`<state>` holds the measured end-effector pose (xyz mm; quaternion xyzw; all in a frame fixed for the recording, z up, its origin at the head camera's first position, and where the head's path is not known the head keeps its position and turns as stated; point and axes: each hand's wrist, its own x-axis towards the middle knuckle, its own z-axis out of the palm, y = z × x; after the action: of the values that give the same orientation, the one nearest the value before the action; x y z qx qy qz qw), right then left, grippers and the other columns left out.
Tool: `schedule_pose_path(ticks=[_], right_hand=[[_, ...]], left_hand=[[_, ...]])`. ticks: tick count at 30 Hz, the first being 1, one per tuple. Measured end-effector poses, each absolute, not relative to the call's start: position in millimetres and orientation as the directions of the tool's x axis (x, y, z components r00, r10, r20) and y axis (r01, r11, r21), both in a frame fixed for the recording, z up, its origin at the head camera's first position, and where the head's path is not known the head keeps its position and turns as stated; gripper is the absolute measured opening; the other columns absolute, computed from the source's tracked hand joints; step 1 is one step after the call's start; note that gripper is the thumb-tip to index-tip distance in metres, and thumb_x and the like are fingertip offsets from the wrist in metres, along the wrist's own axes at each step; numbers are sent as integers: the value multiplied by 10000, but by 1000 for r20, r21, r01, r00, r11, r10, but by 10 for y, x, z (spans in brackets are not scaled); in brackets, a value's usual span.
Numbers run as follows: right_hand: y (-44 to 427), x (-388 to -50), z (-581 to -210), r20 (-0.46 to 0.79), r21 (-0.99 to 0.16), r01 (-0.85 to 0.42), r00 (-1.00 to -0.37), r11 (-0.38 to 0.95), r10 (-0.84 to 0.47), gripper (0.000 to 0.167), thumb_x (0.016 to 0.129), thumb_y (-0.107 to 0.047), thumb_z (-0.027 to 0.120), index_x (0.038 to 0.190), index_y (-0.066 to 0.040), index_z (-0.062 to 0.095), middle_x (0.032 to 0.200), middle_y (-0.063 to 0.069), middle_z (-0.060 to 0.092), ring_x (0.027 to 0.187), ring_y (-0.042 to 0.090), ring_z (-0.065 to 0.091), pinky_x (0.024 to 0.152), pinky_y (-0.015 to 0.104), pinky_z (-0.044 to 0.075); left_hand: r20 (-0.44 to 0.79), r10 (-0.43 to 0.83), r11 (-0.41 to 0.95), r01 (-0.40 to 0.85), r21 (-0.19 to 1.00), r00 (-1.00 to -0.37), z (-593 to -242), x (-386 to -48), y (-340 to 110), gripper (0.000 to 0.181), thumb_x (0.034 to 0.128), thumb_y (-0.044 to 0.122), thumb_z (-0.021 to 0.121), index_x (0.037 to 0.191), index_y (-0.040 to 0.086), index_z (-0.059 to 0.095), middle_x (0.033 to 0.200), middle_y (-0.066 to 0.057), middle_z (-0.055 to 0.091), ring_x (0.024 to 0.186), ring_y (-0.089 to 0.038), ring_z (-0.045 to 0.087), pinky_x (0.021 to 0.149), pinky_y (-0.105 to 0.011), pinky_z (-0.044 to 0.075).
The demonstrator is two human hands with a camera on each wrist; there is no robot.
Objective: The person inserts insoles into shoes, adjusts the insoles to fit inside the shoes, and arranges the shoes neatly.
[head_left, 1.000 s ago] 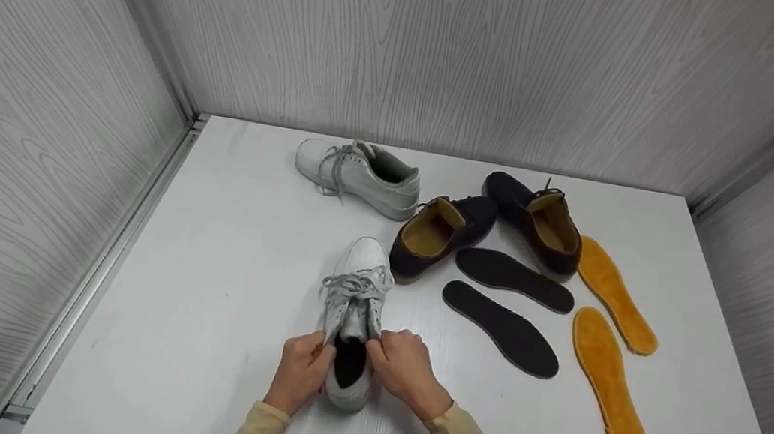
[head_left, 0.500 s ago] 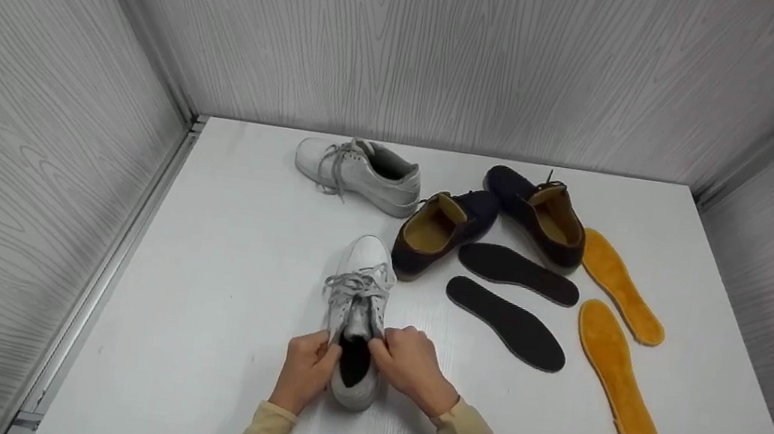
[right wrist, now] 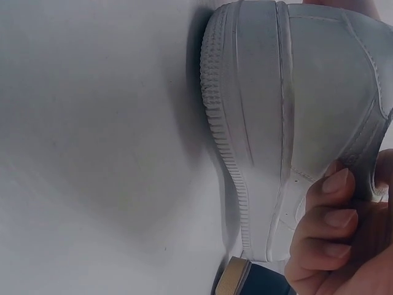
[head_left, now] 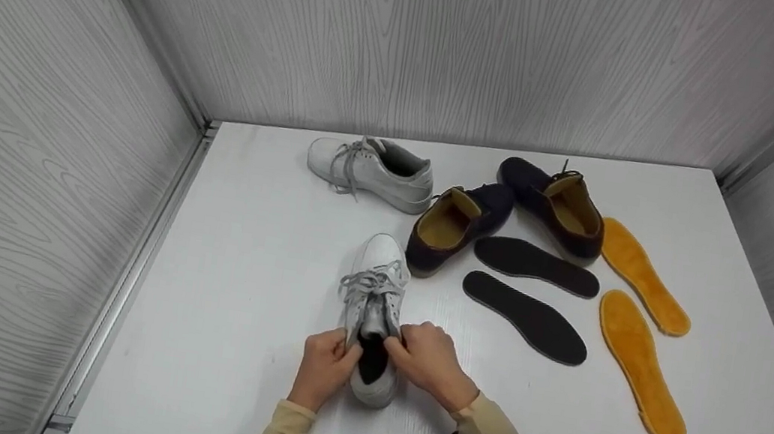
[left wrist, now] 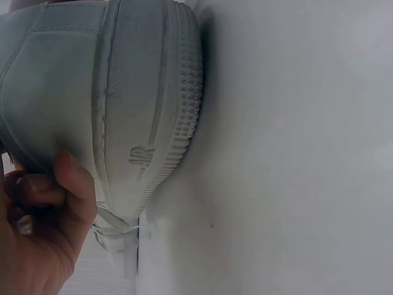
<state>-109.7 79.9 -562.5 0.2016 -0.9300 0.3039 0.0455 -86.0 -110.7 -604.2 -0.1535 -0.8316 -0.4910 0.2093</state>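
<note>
Nearest me, left hand [head_left: 325, 367] and right hand [head_left: 429, 359] both still pinch collar of white shoe [head_left: 375, 315], one each side, opening spread between. Shoe upright on table [head_left: 231, 301], toe pointing away. Grip matches half second ago; I see whole scene shifted rightward in head view. Further out, same arrangement: orange insoles [head_left: 644, 368], black insoles [head_left: 526, 317], dark shoes [head_left: 456, 228], second white shoe [head_left: 372, 173].

Booth-like workspace: white tabletop [head_left: 238, 249] walled in by gray wood-grain panels [head_left: 455, 52], metal strips [head_left: 145, 13] at corners.
</note>
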Motion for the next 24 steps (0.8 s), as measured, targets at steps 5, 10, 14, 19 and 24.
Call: schedule_pose_path(ticks=[5, 10, 14, 19, 24], right_hand=[[819, -1106, -5619, 194, -537, -400, -915, 743, -353, 366, 862, -238, 572, 536, -176, 418, 498, -78, 374, 452, 148, 408, 426, 302, 316], [827, -1099, -5623, 193, -548, -398, -916, 736, -351, 373, 853, -217, 581, 535, -179, 390, 494, -79, 348, 436, 135, 382, 414, 303, 319], [833, -1095, -5646, 190, -531, -393, -919, 751, -346, 378, 845, -213, 585, 528, -191, 380, 493, -80, 351, 438, 151, 403, 421, 316, 330], [830, -1098, -5659, 196, -529, -395, -918, 751, -344, 368, 839, -206, 593, 523, -188, 407, 492, -81, 372, 441, 171, 433, 423, 323, 333], [825, -1096, -5658, 194, -537, -392, -919, 747, -343, 362, 844, -200, 595, 526, -179, 423, 495, -83, 370, 446, 170, 431, 427, 322, 327]], left_hand=[[505, 50, 475, 465, 747, -862, -6046, -869, -1081, 447, 740, -102, 666, 586, 102, 298, 604, 176, 216, 506, 32, 210, 480, -151, 203], [507, 47, 477, 465, 746, -860, -6039, -869, -1068, 446, 734, -99, 660, 581, 100, 291, 604, 178, 213, 507, 29, 203, 486, -147, 191], [495, 56, 470, 460, 753, -867, -6027, -867, -1055, 435, 743, -92, 646, 577, 104, 294, 595, 170, 219, 506, 30, 206, 490, -143, 192], [478, 51, 463, 445, 767, -877, -6027, -866, -1046, 423, 739, -89, 634, 570, 113, 302, 580, 165, 239, 499, 29, 223, 486, -145, 195], [487, 51, 465, 452, 761, -872, -6031, -867, -1041, 411, 737, -94, 621, 569, 103, 303, 571, 144, 253, 504, 18, 226, 487, -150, 193]])
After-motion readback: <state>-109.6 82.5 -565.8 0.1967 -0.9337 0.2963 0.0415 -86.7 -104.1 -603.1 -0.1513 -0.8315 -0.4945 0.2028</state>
